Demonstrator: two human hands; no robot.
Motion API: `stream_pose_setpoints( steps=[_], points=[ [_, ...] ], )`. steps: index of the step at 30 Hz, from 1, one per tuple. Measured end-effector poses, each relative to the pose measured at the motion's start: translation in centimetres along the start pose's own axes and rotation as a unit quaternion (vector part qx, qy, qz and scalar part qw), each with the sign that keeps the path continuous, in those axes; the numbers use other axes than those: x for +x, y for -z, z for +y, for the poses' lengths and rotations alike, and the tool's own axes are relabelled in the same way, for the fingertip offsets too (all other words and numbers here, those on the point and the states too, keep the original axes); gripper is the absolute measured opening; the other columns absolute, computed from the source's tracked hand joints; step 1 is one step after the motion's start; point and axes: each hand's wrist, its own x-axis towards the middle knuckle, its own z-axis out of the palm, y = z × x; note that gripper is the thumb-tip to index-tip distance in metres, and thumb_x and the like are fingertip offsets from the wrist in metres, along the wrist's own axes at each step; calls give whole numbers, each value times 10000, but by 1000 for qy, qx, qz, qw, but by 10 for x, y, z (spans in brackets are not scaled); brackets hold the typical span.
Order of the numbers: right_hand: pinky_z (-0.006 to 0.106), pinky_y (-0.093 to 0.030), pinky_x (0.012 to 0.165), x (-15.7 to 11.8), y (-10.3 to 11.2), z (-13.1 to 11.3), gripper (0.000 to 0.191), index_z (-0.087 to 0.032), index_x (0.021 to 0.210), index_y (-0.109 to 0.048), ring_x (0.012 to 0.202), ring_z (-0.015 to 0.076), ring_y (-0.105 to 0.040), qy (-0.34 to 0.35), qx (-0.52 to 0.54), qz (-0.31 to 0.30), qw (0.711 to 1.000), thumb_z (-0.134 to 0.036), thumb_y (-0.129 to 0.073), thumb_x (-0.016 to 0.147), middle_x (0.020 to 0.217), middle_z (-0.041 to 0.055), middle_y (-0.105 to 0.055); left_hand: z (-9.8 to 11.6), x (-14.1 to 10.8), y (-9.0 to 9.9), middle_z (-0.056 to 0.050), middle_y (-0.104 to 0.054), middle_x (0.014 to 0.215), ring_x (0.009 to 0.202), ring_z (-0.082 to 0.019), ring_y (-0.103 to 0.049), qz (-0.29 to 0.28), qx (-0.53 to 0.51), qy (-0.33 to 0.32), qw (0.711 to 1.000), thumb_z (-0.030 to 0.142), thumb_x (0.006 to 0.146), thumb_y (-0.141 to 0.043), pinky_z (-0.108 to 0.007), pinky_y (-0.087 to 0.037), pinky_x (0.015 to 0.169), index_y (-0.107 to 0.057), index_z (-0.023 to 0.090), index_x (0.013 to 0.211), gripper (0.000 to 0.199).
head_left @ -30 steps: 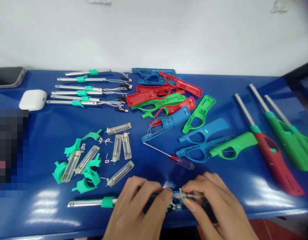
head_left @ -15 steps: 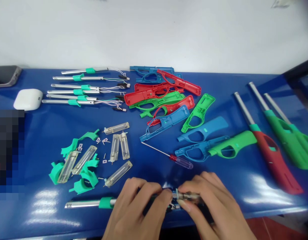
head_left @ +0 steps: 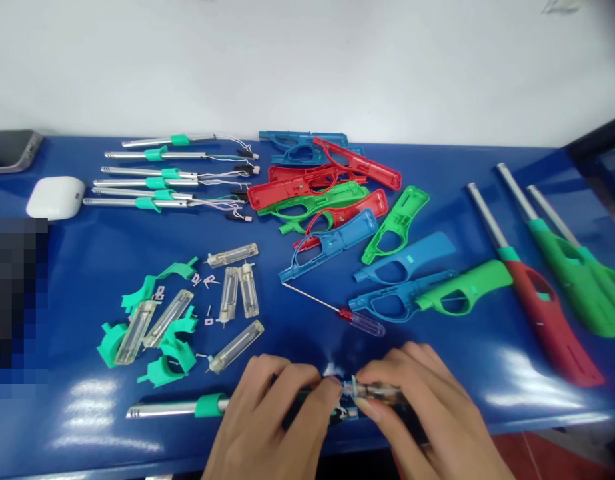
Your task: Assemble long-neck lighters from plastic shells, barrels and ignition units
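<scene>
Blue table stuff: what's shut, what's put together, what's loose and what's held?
White case: shut.
Phone: screen dark.
Screwdriver: lying flat, not held.
Three lighters: put together.
Coloured handle shells: loose, some overlapping.
Tube row: wires attached.
Clear containers: loose, lying flat.
Teal pieces: loose.
Nearest tube: partly hidden by left hand.
Clear piece: pinched by right hand.

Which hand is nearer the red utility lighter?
Right. The right hand is to the left of the red utility lighter; the left hand is farther left, on the right hand's other side.
</scene>
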Motion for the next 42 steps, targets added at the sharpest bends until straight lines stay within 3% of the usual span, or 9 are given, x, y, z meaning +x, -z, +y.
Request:
stream_pose_setpoints(
  steps=[6,17,25,42],
  points=[
    [295,-472,739,0,0,2,237,-266,968,-590,681,142,-651,-4,-4,5,1000,-385,-481,1141,792,-67,-710,-3,-4,-2,7,-783,962,822,-156,-657,-24,-1,-7,1000,137,1102,-472,-314,-469,862,-783,222,1054,326],
    [291,-487,694,3,2,0,250,-266,954,-602,664,141,-649,8,11,-12,1000,-401,-497,1136,781,-63,-717,-2,-2,0,-6,-778,928,788,-169,-640,-13,2,-7,1000,112,1084,-468,-325,-495,791,-775,224,1042,329],
    [289,-477,761,2,1,1,248,-274,983,-602,688,136,-651,7,8,-13,1000,-410,-474,1146,810,-79,-728,-5,-5,0,0,-787,943,808,-168,-634,-32,7,-19,999,129,1115,-433,-322,-480,796,-785,226,1073,367],
    [301,-490,733,4,2,2,253,-273,985,-613,677,147,-662,12,5,-8,1000,-409,-471,1144,804,-66,-735,-4,-3,-2,-12,-763,923,812,-171,-593,-9,7,-21,1000,112,1113,-419,-308,-476,783,-793,213,1068,390]
  ],
)
